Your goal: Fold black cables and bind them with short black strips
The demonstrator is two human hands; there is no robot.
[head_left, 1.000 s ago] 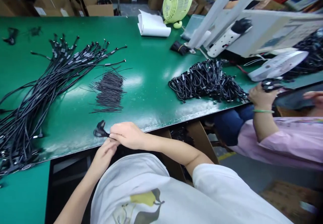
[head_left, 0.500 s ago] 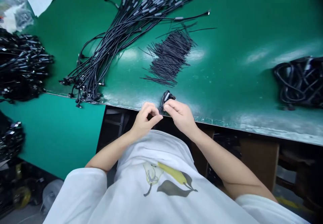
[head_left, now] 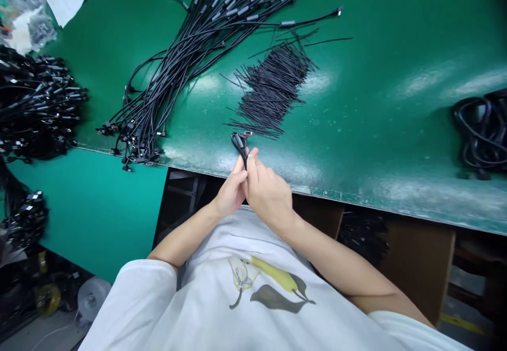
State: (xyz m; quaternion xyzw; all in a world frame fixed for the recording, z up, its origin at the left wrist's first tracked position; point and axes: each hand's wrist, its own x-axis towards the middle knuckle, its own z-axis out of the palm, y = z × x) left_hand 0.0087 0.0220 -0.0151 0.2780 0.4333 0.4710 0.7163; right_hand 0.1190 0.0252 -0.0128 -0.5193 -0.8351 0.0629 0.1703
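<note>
Now both hands are closing up together: the left hand [head_left: 231, 191] and the right hand [head_left: 268, 195] are pressing side by side at the near edge of the green table [head_left: 376, 103], fingertips pinching the small folded black cable [head_left: 239, 142] between them. Half a second ago they were sitting slightly apart, right fingertips alone gripping the cable and left fingers curling beside it. That gap is gone, so both grips are narrow and clamping the same piece. The cable is sitting differently too: it was lying low at the table edge, and now it is sticking up out of the fingertips, loop and one connector end showing, just short of the pile of short black ties [head_left: 273, 84]. Cannot tell whether a tie is going around it, since the fingers are hiding that part. Judging by this, the piece is being held firm in two hands and the work on it is midway, not finished. The loose long cables [head_left: 186, 60] are lying fanned out left of the ties, well apart from the hands. A right coiled heap [head_left: 481, 132] and a left coiled heap [head_left: 35, 103] are sitting at the table's ends. A second ago the head was facing a co-worker on the right, who is not showing now.
</note>
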